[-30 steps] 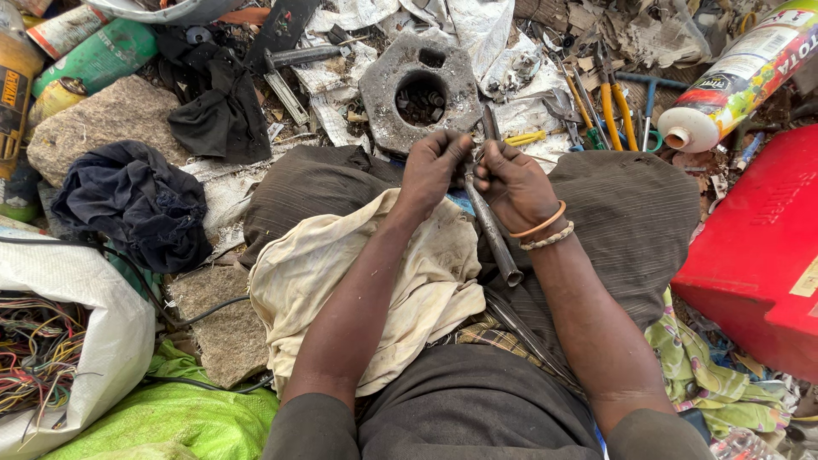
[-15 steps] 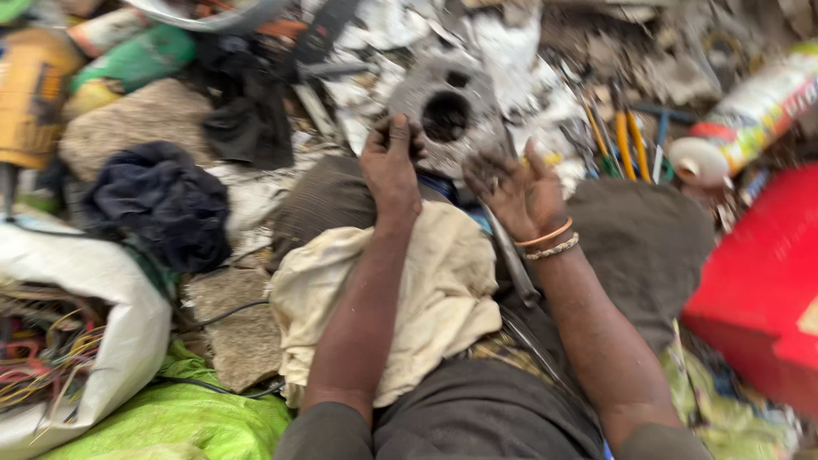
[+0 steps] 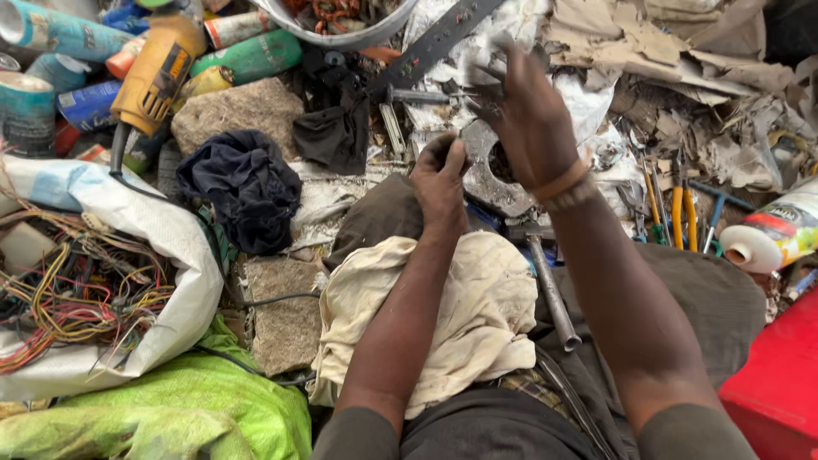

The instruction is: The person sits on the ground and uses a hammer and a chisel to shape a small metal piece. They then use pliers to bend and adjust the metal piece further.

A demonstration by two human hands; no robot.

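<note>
A yellow grinder [image 3: 153, 81] lies at the top left among spray cans [image 3: 247, 55], beside a flat stone [image 3: 234, 111], with a dark cloth [image 3: 247, 187] just below the stone. A white sack [image 3: 128, 247] of coloured wires [image 3: 60, 298] sits at the left, above a green bag [image 3: 170, 409], and a second stone [image 3: 285, 315] lies between the sack and a cream rag [image 3: 460, 315]. At the right are orange-handled pliers [image 3: 682, 213], a white tube [image 3: 771, 238] and a red box [image 3: 780, 383], with torn cardboard [image 3: 682, 51] above.

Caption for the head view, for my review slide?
Seated amid scrap, the left hand grips a grey metal casting while the right hand lifts above it; a steel pipe rests across the lap.
</note>
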